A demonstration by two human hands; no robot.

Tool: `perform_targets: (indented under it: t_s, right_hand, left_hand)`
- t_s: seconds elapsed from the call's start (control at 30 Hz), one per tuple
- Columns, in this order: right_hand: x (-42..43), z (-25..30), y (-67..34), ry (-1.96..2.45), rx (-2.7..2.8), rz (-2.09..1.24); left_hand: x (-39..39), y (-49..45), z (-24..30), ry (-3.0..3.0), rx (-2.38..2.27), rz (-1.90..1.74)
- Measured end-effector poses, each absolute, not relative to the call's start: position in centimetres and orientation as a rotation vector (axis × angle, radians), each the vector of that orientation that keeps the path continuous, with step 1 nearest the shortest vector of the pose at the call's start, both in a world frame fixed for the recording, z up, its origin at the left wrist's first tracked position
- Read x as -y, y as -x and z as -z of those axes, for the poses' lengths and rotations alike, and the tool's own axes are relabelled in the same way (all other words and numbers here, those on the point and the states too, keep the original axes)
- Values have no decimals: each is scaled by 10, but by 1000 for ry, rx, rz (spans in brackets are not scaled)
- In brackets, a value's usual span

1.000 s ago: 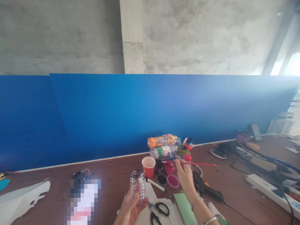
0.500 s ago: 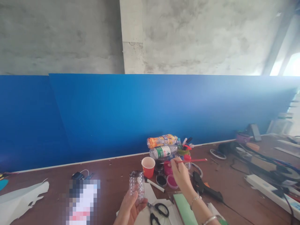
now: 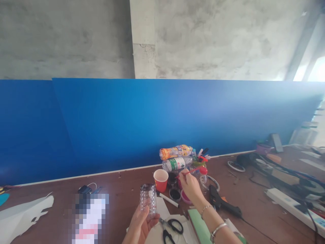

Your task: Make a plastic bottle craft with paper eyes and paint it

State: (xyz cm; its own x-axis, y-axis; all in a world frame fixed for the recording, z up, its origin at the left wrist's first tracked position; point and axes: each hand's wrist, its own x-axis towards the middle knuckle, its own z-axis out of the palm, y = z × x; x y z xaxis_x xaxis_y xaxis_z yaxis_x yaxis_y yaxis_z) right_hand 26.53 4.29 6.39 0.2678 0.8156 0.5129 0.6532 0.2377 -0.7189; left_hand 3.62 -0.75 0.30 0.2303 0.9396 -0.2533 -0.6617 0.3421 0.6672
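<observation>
My left hand (image 3: 143, 220) is closed around the lower part of a clear ribbed plastic bottle piece (image 3: 148, 200), whose upper rim is painted black. Pinched in my right hand (image 3: 191, 184) is a thin paintbrush (image 3: 193, 170) with a red handle. Its tip is near a dark paint jar (image 3: 172, 179) behind the hand; whether it touches the jar I cannot tell. Closer to me are another open black paint jar (image 3: 175, 194) and a pink paint jar (image 3: 186, 197), the latter partly hidden by my right hand. A red paper cup (image 3: 160, 181) stands between the two hands.
Scissors (image 3: 170, 228) and a marker (image 3: 169, 200) lie in front. Two plastic bottles (image 3: 177, 163) lie at the back by the blue partition (image 3: 127, 125). To the right are a black glue gun (image 3: 224, 205) and a white power strip (image 3: 294, 210). White paper (image 3: 25, 215) is at left.
My right hand has moved left and slightly away from me, bringing the brush over toward the dark jar near the cup. My left hand keeps the bottle piece almost still.
</observation>
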Motion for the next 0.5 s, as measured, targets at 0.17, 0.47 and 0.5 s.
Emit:
perform_targets:
  t_s: [0.17,0.47,0.5]
  right_hand:
    - [-43,-67,-269,1439,1273,-266]
    - [-45,-57,-278,1420,1029,-377]
    - [-46,-57,-278,1423,1040,-377]
  left_hand:
    - [10,-35,-3,-489,-678,-1152]
    - [11,-33,-3,-455,-679,-1121]
    - [10,-34,-2,-458,-681,-1126]
